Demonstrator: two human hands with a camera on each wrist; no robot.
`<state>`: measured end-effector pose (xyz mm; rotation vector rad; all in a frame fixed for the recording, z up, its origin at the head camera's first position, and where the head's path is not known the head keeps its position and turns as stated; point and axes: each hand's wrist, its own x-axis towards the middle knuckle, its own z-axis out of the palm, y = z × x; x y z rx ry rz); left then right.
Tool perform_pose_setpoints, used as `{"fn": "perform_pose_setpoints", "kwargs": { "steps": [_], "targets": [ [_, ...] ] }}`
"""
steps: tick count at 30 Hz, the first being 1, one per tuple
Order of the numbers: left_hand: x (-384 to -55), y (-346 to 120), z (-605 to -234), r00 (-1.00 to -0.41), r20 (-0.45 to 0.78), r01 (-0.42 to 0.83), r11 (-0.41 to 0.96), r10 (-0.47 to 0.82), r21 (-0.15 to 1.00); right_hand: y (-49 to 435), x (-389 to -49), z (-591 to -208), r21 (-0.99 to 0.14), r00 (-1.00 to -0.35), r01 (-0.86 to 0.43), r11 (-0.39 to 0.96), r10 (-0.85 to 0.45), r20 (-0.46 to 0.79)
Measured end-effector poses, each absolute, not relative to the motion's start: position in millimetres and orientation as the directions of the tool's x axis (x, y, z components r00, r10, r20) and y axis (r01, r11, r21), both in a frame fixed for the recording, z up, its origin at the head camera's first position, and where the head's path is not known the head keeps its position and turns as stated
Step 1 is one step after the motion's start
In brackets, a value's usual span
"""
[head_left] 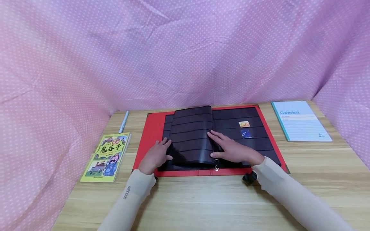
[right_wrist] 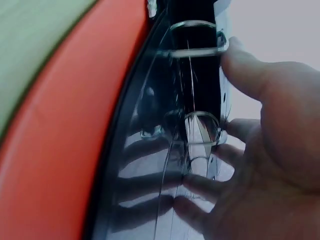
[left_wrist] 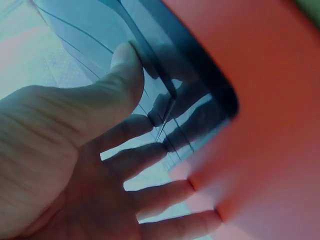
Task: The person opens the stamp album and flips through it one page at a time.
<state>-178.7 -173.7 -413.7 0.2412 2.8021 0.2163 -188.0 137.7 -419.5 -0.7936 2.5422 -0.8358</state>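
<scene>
A red stamp album (head_left: 151,128) with black pocket pages lies spread on the table. One black page (head_left: 190,138) curves up over its left side. At that page's left edge is my left hand (head_left: 157,154), fingers spread; in the left wrist view its fingertips touch the black sheet and the red cover. My right hand (head_left: 231,148) lies over the spine, fingers outstretched across the page's inner edge. Metal rings (right_wrist: 195,52) bind the sheets, and the right thumb is close by one. Two small stamps, one orange and white (head_left: 244,124), one blue (head_left: 245,133), sit in the right-hand page.
A yellow comic-style book (head_left: 105,157) lies on the left, with a pale pen (head_left: 123,122) just beyond it. At the far right is a light-blue notebook (head_left: 302,121). Pink dotted cloth (head_left: 173,57) hangs behind the wooden table (head_left: 208,202).
</scene>
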Motion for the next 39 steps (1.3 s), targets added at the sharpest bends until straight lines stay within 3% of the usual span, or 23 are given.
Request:
{"fn": "perform_pose_setpoints", "kwargs": {
  "steps": [16, 26, 31, 39],
  "targets": [
    [-175.8, -188.2, -414.6, -0.926, -0.309, 0.173, 0.971, 0.218, 0.166, 116.0, -189.8, -419.1, -0.531, -0.799, -0.410, 0.742, -0.573, -0.183],
    [-173.9, -190.0, -413.5, -0.934, -0.309, 0.118, 0.970, 0.181, 0.211, 126.1, -193.6, -414.7, -0.612, -0.800, -0.378, 0.695, -0.578, -0.163],
    [-173.0, -189.3, -412.8, -0.927, -0.325, 0.127, 0.972, 0.187, 0.198, 144.6, -194.1, -411.0, -0.662, -0.836, -0.328, 0.674, -0.534, -0.130],
    [-172.1, -187.7, -410.5, -0.929, -0.320, 0.132, 0.973, 0.188, 0.190, 196.6, -184.3, -410.2, -0.540, -0.932, -0.233, 0.809, -0.344, -0.113]
  ]
}}
